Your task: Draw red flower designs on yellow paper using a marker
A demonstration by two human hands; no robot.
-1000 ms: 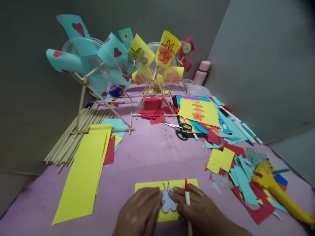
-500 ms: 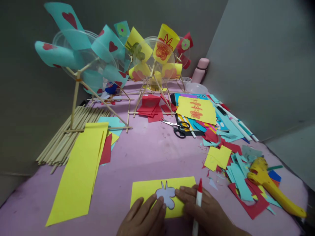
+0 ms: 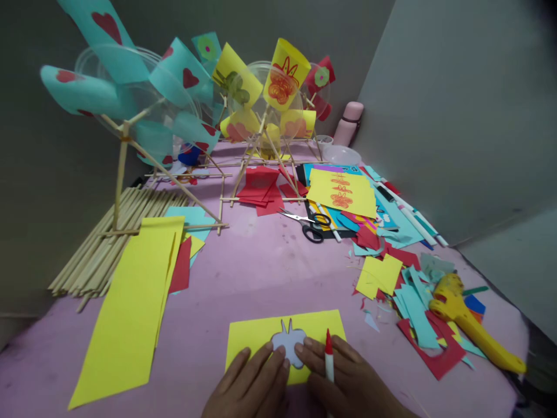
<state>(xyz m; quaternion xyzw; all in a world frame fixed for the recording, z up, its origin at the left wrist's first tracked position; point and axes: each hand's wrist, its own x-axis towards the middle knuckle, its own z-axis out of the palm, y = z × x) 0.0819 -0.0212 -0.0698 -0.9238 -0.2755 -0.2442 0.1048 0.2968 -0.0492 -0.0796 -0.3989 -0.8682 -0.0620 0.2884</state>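
A yellow paper sheet lies on the pink tabletop close in front of me. A pale lavender butterfly cutout with two thin antennae rests on the sheet. My left hand lies flat with its fingers stretched out, the fingertips at the cutout's left and lower edge. With its fingertips on the cutout's right side, my right hand also holds a white marker with a red tip, which points up between the fingers. The lower end of the marker is partly hidden by the hand.
Long yellow strips and bamboo sticks lie left. Black-handled scissors sit mid-table. Paper scraps and a yellow glue gun are right. Pinwheel stands of sticks with paper blades and a pink bottle stand behind.
My right hand has moved left, further over the butterfly cutout, with the marker still in it. My left hand stays at the cutout. The whole view has shifted slightly.
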